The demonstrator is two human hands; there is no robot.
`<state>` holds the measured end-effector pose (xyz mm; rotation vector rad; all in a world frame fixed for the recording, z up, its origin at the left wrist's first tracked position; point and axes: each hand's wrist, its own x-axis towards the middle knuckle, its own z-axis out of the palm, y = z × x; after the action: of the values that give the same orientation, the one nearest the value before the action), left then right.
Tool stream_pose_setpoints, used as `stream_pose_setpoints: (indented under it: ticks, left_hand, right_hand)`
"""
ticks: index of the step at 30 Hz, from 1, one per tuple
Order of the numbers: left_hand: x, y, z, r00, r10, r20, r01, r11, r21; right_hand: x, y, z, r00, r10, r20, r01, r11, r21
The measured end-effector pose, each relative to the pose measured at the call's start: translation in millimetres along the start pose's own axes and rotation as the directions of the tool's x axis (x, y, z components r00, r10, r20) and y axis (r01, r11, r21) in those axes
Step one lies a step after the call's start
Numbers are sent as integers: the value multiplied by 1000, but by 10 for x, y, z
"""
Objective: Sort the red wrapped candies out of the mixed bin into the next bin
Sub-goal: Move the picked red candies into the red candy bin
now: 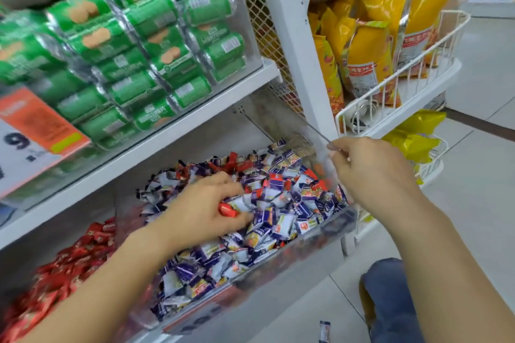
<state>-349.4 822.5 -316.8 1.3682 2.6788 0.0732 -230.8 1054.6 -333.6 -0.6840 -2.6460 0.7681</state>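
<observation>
A clear plastic mixed bin (320, 234) on the lower shelf is heaped with blue-and-white wrapped candies (281, 220), with several red ones (237, 166) scattered at the back. My left hand (203, 209) lies on the heap and grips a red wrapped candy (227, 209) under its curled fingers. My right hand (370, 172) holds the bin's clear right wall near its top corner, fingers curled over the edge. To the left, the neighbouring bin holds a pile of red candies (61, 278).
Green biscuit packs (145, 44) fill the shelf above, with an orange price card (33, 131) at the left. A white wire basket (404, 83) of yellow snack bags stands at the right. One blue candy (324, 330) lies on the tiled floor near my knee (390, 295).
</observation>
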Motion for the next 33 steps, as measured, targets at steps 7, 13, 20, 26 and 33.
stream_pose_setpoints:
  ticks: [7, 13, 20, 26, 33]
  left_hand:
    - [-542, -32, 148, 981, -82, -178, 92, 994, 52]
    - [-777, -173, 19, 935, -239, -262, 151, 937, -316]
    - [-745, -237, -116, 812, -412, -414, 148, 831, -536]
    - [-702, -162, 102, 792, -418, -445, 190, 861, -471]
    - [-480, -158, 157, 820, -387, -421, 305, 919, -251]
  right_hand:
    - [-169, -398, 59, 898, -152, -413, 287, 914, 288]
    - [-194, -549, 296, 955, -297, 7, 293, 946, 136]
    - [-288, -632, 430, 890, -371, 264, 300, 915, 271]
    - [-447, -746, 639, 767, -508, 392, 444, 861, 246]
    - [-428, -806, 680, 824, -460, 331, 313, 856, 410]
